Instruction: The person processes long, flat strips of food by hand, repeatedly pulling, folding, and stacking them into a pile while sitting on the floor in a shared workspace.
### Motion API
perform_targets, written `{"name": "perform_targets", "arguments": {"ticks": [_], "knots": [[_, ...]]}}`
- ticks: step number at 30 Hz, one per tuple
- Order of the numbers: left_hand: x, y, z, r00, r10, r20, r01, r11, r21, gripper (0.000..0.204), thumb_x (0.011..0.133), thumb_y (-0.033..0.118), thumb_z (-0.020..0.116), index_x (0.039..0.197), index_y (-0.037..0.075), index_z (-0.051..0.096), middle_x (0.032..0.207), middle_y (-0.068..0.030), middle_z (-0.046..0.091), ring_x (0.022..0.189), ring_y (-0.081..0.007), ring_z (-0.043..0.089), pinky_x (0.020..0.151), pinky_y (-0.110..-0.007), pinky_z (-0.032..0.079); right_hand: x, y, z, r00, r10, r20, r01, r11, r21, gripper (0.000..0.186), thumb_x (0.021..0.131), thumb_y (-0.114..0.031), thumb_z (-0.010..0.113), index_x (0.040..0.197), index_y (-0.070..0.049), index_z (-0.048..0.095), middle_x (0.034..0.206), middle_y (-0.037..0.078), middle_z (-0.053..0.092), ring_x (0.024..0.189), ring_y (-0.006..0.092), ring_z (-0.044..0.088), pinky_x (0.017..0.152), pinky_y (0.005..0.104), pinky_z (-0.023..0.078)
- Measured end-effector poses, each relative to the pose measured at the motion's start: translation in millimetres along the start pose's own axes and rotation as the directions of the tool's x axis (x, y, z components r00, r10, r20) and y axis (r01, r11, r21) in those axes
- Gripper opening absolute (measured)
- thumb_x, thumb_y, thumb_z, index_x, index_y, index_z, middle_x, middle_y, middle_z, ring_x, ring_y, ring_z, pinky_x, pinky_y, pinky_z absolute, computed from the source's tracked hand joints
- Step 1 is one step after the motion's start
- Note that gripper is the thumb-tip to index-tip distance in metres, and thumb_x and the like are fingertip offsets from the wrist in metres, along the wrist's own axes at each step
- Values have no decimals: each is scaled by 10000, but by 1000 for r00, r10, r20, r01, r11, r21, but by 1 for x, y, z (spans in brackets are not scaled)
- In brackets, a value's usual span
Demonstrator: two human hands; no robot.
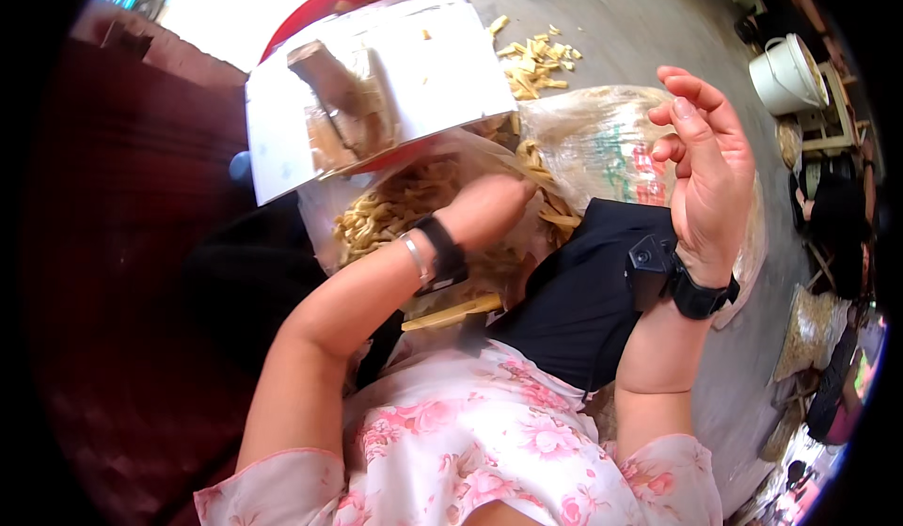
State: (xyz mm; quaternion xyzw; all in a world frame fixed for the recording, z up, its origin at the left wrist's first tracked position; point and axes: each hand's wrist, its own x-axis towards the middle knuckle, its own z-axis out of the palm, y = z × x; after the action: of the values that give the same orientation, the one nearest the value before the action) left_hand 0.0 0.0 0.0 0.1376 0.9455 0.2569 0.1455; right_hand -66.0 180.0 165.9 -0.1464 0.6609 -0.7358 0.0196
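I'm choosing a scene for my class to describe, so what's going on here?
The person's left hand, blurred, is down beside a heap of yellowish strips; whether it grips any can't be told. The right hand is raised and empty, fingers loosely curled. Ahead, a white board bearing a wooden block sits over a red basin.

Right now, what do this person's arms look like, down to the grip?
Short white sleeves with pink flowers, bare below. On the left arm, a black band and silver-coloured bracelet; on the right arm, a black strap with a boxy black device. Left grip and right grip are ungloved.
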Motion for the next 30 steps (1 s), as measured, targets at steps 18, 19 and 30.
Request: {"name": "perform_targets", "arguments": {"ticks": [18,19,30], "knots": [[67,-29,156,1000,-3,-16,6,985,170,193,704,97,624,891,80,671,951,-110,598,898,-296,608,743,-381,512,5,1,-30,999,-38,-10,37,996,-86,179,932,-59,518,1059,32,606,1095,145,623,717,67,566,543,169,429],[63,-20,132,1000,9,20,-12,987,162,196,691,106,640,881,67,668,929,-109,601,896,-297,604,760,-380,506,5,0,-30,999,-37,-2,37,996,-79,179,934,-65,519,1058,31,606,1080,134,629,714,65,564,545,168,427],[-87,89,-161,897,128,-423,-206,968,-145,177,778,115,679,878,42,554,683,-132,577,607,-268,595,556,-358,473,-20,-8,24,856,82,510,-5,989,-151,167,877,-116,624,1029,-50,644,869,-16,650,741,65,572,628,200,457]]}}
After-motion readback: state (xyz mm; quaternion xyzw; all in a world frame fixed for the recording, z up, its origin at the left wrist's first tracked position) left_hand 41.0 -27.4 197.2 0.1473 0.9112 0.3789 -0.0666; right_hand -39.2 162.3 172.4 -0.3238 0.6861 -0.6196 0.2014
